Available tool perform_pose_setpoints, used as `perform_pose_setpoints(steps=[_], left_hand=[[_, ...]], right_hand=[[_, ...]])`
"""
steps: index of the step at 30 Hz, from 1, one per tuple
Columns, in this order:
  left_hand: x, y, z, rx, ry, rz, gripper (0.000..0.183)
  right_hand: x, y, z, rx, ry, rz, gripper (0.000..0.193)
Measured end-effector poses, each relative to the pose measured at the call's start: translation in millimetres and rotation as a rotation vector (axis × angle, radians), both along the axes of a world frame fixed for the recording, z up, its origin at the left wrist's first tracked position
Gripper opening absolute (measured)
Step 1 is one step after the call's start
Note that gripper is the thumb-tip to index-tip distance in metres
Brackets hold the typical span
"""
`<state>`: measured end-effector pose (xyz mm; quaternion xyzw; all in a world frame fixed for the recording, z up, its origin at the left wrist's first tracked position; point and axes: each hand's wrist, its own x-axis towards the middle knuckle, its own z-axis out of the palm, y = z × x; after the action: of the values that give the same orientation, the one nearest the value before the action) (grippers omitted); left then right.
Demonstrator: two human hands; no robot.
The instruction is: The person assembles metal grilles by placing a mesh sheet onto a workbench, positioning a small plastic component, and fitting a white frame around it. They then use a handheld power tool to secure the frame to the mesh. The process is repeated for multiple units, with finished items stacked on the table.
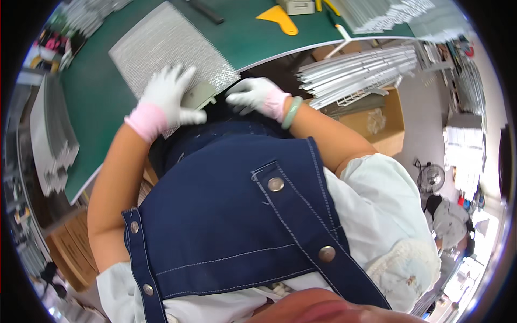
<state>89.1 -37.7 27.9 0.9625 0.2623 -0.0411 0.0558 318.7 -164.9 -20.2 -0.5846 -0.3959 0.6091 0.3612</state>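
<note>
My left hand point(168, 96), in a white glove with a pink cuff, lies with its fingers spread on a silver, finely ridged metal panel point(167, 46). In the gap between its thumb and forefinger sits a small flat grey-green plate point(199, 95); whether the hand grips it is not clear. My right hand point(257, 96), gloved the same way, hovers just off the panel's near right corner. Its fingers are loosely bent and apart, with nothing seen in them. The panel rests on a green-topped table point(245, 40) and reaches its near edge.
A yellow scraper point(280, 20) and a dark bar point(207, 12) lie on the table. Stacked silver panels point(51, 140) stand at the left; more silver strips point(361, 72) lie at the right above a cardboard box point(396, 118). Far right are a fan point(431, 176) and another person point(449, 223).
</note>
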Motion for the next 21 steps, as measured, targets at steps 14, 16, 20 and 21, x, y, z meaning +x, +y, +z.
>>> perform_pose_setpoints(steps=[14,16,20,21], left_hand=[[-14.3,38.1,-34.9,0.019,-0.219,-0.081,0.108],[-10.6,48.2,-37.3,-0.024,-0.248,-0.107,0.11],[-2.2,36.1,-17.4,-0.013,-0.413,-0.002,0.094],[10.3,31.5,-5.4,0.079,-0.441,-0.024,0.088]], right_hand=[[215.6,-135.1,-176.3,-0.296,0.239,-1.292,0.051],[242.6,-156.7,-178.2,-0.334,-0.016,-1.169,0.049],[236.1,-155.8,-69.7,-0.038,0.555,-1.008,0.036],[233.3,-159.0,-44.9,0.107,0.691,-0.985,0.033]])
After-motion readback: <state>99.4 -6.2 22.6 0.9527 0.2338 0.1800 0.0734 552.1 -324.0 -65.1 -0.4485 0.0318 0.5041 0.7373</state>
